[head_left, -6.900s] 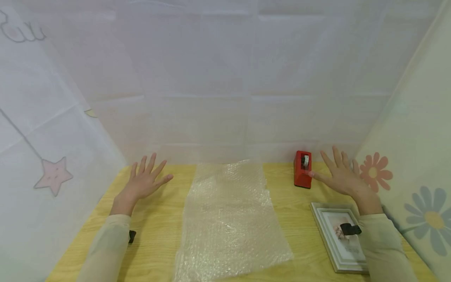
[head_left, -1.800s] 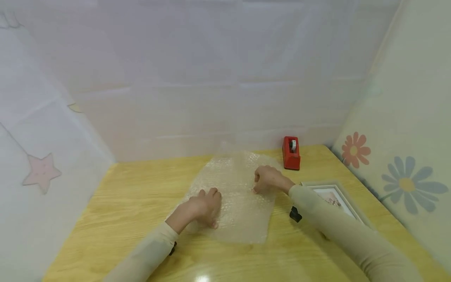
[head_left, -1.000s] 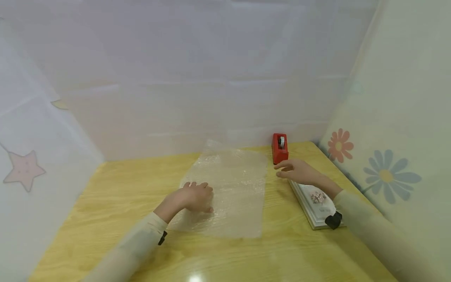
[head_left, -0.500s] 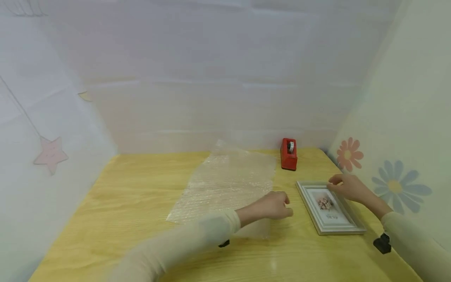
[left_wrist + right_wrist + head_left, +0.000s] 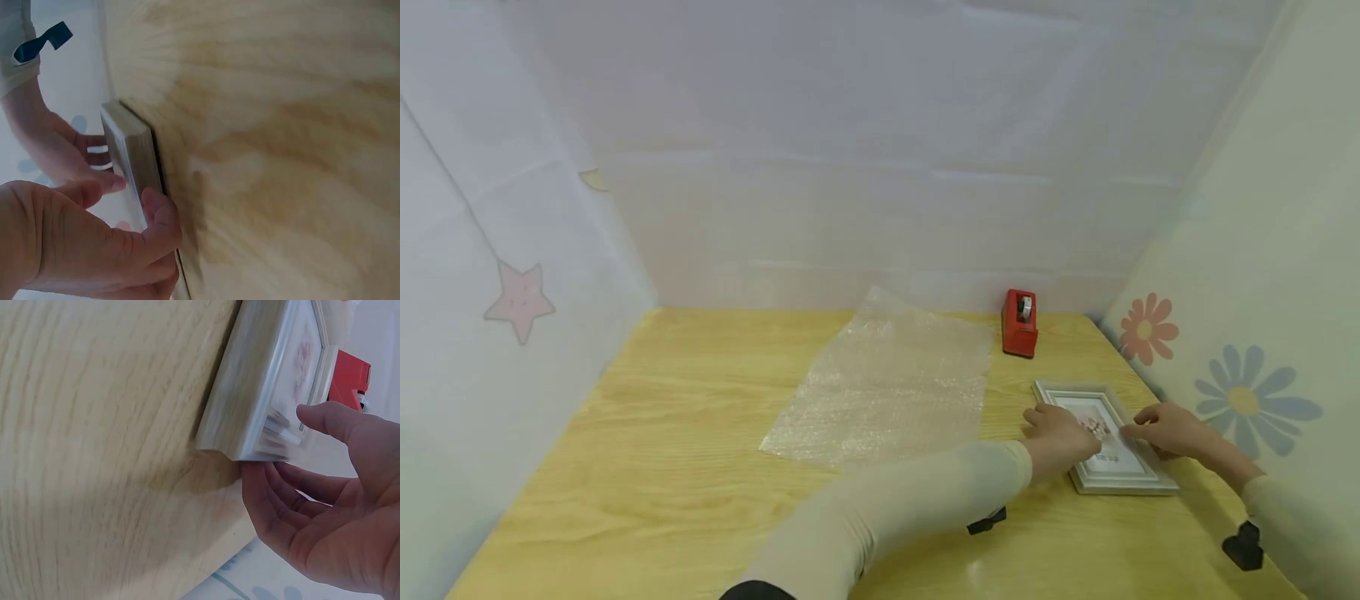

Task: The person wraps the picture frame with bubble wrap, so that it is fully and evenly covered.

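Between both hands [image 5: 1060, 437] [image 5: 1176, 429] sits a silvery-white frame [image 5: 1114, 463]

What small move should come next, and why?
Probably lift the picture frame toward the bubble wrap, which lies spread on the table to its left: the left hand and right hand are at opposite sides of the picture frame.

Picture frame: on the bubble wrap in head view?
No, the picture frame sits right of the bubble wrap, with bare table between them.
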### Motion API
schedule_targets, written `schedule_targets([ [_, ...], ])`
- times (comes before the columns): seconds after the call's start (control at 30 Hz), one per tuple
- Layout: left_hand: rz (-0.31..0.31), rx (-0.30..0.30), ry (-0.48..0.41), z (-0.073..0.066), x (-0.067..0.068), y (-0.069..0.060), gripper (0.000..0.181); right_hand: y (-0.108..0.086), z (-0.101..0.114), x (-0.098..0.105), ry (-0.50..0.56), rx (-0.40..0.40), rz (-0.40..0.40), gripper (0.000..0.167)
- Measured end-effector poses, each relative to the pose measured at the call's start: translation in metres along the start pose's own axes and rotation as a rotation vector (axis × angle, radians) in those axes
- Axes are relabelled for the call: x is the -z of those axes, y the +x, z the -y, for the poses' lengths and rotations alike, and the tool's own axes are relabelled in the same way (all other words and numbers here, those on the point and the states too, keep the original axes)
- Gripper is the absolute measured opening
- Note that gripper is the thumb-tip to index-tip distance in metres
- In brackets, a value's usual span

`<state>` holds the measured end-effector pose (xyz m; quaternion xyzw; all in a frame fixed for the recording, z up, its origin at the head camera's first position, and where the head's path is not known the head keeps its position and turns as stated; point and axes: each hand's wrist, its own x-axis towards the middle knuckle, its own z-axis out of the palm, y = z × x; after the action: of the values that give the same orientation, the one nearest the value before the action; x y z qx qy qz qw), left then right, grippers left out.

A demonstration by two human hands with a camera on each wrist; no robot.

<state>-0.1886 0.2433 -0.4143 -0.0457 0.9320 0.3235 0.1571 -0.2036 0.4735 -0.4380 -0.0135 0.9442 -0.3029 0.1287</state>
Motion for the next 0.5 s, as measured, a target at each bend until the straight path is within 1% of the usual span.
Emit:
schedule_targets([
  [0.07, -0.065, 0.031, -0.002, -0.004, -0.014, 0.001, 0.069, 0.0, -0.001, -0.001, -0.005, 0.021, -0.006, 0.034],
  [0.1, -0.096, 0.038, 0.0, -0.006, -0.02, 0.002, 0.067, 0.0, -0.001, -0.002, -0.006, 0.029, -0.006, 0.033],
  [0.13, -0.122, 0.043, -0.002, -0.006, -0.026, 0.003, 0.066, 0.001, -0.002, -0.003, -0.017, 0.024, -0.01, 0.036],
  [0.17, -0.146, 0.049, -0.004, -0.007, -0.032, 0.005, 0.065, 0.001, -0.002, -0.003, -0.022, 0.029, -0.013, 0.034],
  [0.23, -0.184, 0.048, -0.012, -0.005, -0.038, 0.008, 0.063, 0.001, -0.001, -0.005, -0.039, 0.053, -0.02, 0.026],
  [0.27, -0.195, 0.045, -0.023, -0.004, -0.04, 0.01, 0.062, 0.001, -0.001, -0.006, -0.046, 0.065, -0.023, 0.027],
  [0.37, -0.208, 0.041, -0.079, -0.001, -0.043, 0.016, 0.064, 0.002, 0.0, -0.006, -0.054, 0.098, -0.023, 0.04],
  [0.43, -0.192, 0.029, -0.111, 0.0, -0.043, 0.019, 0.065, 0.003, 0.0, -0.006, -0.064, 0.101, -0.029, 0.038],
  [0.5, -0.172, 0.013, -0.111, 0.0, -0.044, 0.02, 0.065, 0.003, 0.0, -0.006, -0.081, 0.09, -0.047, 0.027],
])
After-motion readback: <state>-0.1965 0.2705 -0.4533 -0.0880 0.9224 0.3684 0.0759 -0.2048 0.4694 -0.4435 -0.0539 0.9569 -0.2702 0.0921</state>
